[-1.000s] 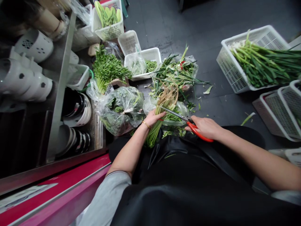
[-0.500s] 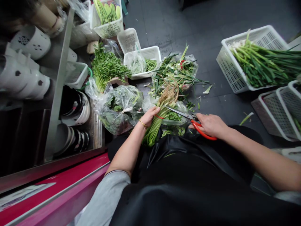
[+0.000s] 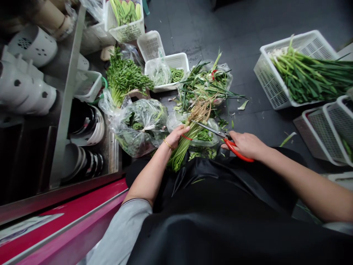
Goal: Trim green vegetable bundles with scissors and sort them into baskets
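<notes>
My left hand [image 3: 177, 136] is closed around a bundle of green stalks [image 3: 179, 155] with a red tie [image 3: 186, 137] round it. Brown roots [image 3: 200, 109] fan out from the bundle's far end. In my right hand [image 3: 245, 145] are scissors with red handles [image 3: 237, 152]. Their metal blades [image 3: 209, 129] point left and lie at the stalks just below the roots. Behind the bundle, a clear plastic bag [image 3: 215, 139] holds loose green leaves. My right fingers are partly hidden by the handles.
A bagged heap of greens [image 3: 140, 127] and leafy bunches [image 3: 125, 77] lie to the left, beside a metal shelf [image 3: 68, 92]. Trimmings [image 3: 202, 84] are piled ahead. A white basket [image 3: 275, 88] of long green stalks stands at right, near stacked baskets [image 3: 317, 129].
The scissor blades have shifted slightly left and up against the root end of the bundle. My left hand keeps its hold, and the view has moved a little.
</notes>
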A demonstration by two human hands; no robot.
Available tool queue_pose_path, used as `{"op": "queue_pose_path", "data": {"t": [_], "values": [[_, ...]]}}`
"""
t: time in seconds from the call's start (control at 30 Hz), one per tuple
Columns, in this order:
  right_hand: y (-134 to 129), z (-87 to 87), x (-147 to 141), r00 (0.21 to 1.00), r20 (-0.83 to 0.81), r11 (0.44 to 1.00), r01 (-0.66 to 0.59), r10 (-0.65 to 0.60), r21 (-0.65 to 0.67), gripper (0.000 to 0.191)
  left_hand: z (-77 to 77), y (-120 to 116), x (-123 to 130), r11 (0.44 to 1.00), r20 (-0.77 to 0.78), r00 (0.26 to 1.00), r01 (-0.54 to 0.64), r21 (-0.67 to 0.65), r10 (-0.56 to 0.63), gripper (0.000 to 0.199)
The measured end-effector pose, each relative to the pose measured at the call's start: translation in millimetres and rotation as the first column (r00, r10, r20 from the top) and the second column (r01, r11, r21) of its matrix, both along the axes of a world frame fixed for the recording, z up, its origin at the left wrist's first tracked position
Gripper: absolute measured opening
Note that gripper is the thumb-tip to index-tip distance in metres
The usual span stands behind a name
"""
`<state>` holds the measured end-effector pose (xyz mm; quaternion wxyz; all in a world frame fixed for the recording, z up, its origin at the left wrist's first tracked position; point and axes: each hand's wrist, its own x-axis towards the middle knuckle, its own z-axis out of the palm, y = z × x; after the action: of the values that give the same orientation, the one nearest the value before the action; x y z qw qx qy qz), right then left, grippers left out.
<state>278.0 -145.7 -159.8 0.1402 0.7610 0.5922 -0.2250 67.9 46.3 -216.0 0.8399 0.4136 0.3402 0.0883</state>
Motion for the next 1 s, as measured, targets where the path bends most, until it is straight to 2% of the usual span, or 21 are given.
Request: {"op": "queue_pose_path", "data": {"t": [0.1,0.2,0.27,0.33,0.43,0.63,0.8,1.0], "values": [[1,-5.7,-1,0.993,0.111,0.994,-0.055,0.044,0.097,0.057,1.9,1,-1,1.0,0.02,1.0,-0.016,-0.024,0.016,0.046],[-1,-14.4,-1,0.989,0.143,0.989,-0.06,0.04,0.136,0.056,3.3,2,-1,0.998,0.037,0.999,-0.02,-0.062,0.022,0.045],[-5,-20.2,-1,0.995,0.094,0.991,-0.041,0.029,0.125,0.055,3.8,5,-1,0.993,0.025,0.998,-0.061,-0.096,0.064,0.043],[-12,-23.9,0,0.998,-0.023,0.989,-0.062,0.065,0.134,0.053,4.3,7,-1,0.987,-0.003,0.992,-0.127,-0.102,0.127,0.039],[-22,-22.5,2,0.975,-0.185,0.982,-0.089,0.119,0.164,0.05,4.9,10,0,0.984,-0.026,0.985,-0.171,-0.042,0.17,0.036],[-13,-3.5,-9,0.958,-0.284,0.999,-0.029,0.035,0.025,0.05,3.2,6,2,0.979,-0.081,0.976,-0.202,0.017,0.203,0.042],[2,5.6,-22,0.981,-0.187,0.995,0.028,-0.046,-0.099,0.063,-3.0,6,0,0.981,-0.095,0.977,-0.19,0.045,0.193,0.042],[3,12.2,-23,0.983,-0.157,0.989,0.076,-0.097,-0.13,0.068,-8.3,5,2,0.981,-0.049,0.98,-0.191,0.017,0.192,0.042]]}}
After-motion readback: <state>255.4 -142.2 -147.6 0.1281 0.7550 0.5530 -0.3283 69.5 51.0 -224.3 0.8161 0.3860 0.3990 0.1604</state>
